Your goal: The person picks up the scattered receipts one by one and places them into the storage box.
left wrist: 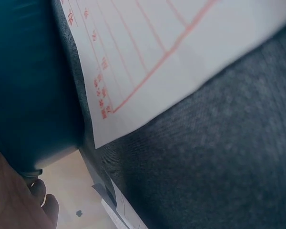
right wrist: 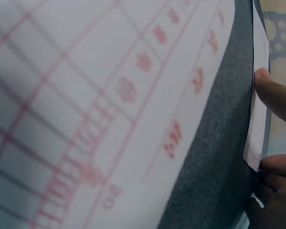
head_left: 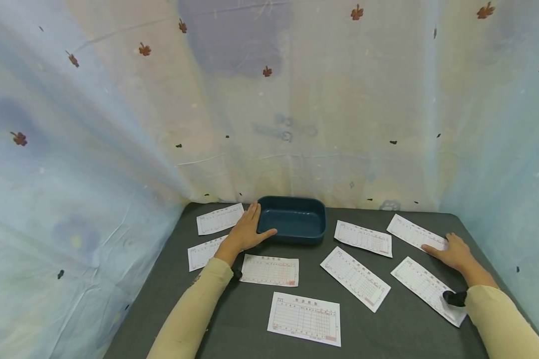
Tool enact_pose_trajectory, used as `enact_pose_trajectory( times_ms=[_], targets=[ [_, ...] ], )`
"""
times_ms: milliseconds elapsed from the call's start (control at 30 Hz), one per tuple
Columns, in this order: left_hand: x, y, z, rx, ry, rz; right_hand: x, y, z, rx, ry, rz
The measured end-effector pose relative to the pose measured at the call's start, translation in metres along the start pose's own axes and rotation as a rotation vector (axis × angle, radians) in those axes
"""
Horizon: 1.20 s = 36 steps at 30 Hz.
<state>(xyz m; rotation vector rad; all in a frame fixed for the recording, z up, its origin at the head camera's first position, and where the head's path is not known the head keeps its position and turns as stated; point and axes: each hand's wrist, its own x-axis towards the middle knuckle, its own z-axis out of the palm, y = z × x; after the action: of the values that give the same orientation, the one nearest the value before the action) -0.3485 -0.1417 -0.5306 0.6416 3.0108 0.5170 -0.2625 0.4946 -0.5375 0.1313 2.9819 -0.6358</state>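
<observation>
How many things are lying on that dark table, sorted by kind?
Printed paper forms: 8
Dark teal tray: 1
Total: 9

The left hand rests against the tray's side; the right hand lies on the far right form.

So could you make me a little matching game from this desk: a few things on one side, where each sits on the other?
Things:
1. blue tray
2. left hand
3. right hand
4. nearest slip

Places:
A. on the far-right slip
B. at the desk's front, touched by nothing
C. against the tray's left side
D. at the back, by the curtain

Pairs: 1-D, 2-C, 3-A, 4-B
</observation>
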Motion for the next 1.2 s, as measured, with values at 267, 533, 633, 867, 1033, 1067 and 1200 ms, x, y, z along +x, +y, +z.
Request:
enact_pose_trajectory(
  times_ms=[267,533,633,867,1033,1067,1200],
  targets=[
    [-0.001,0.002,-0.002,-0.021,-0.003,0.003,-0.002,0.001,0.001,0.064,0.012,0.044],
    [-0.002,0.003,-0.002,-0.014,0.005,0.005,-0.004,0.000,0.005,0.168,0.056,0.086],
    [-0.002,0.003,-0.002,-0.016,-0.001,-0.002,-0.004,0.000,0.006,0.178,0.063,0.101],
    [-0.001,0.002,0.000,-0.012,-0.014,-0.008,-0.007,-0.008,0.006,0.184,0.081,0.124],
    [-0.001,0.002,0.000,-0.019,-0.010,-0.006,-0.007,-0.014,0.007,0.182,0.111,0.135],
    [-0.002,0.002,-0.001,-0.017,-0.012,-0.008,-0.007,-0.015,0.008,0.179,0.121,0.137],
    [-0.002,0.003,-0.002,-0.011,-0.010,-0.006,-0.006,-0.019,0.008,0.188,0.153,0.156]
  ],
)
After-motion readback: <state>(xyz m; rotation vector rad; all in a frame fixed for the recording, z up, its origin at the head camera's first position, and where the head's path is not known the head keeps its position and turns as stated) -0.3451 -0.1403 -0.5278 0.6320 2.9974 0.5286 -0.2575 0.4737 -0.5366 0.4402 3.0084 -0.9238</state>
